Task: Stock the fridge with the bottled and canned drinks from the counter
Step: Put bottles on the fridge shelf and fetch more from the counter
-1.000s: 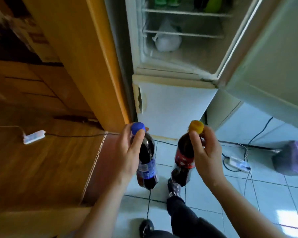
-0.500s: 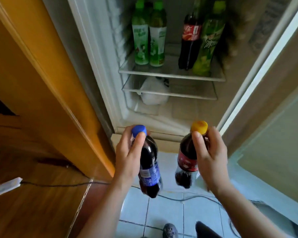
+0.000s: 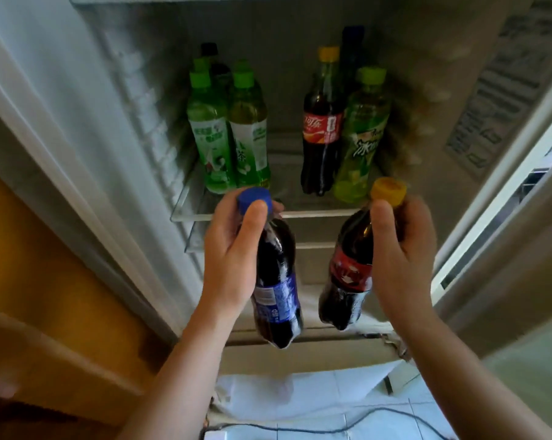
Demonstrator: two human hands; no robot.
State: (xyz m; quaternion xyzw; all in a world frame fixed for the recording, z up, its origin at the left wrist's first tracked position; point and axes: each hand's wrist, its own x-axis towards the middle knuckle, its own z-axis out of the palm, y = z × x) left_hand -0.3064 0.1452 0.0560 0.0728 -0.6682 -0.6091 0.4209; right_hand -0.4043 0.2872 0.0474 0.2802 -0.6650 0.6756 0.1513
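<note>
My left hand grips a dark cola bottle with a blue cap and blue label by its neck. My right hand grips a dark cola bottle with a yellow cap and red label the same way. Both bottles hang upright in front of the open fridge, just below its glass shelf. On that shelf stand two green tea bottles at the left, and a yellow-capped cola bottle beside a green-capped bottle at the right. Darker bottles behind them are partly hidden.
The fridge door stands open on the right. An orange wooden cabinet side lies close on the left. A second shelf sits under the first. A black cable runs over the tiled floor below.
The view has risen from the floor and fridge base to the fridge interior, which now looks closer. Both hands keep their hold on the bottles and sit nearer the shelf.
</note>
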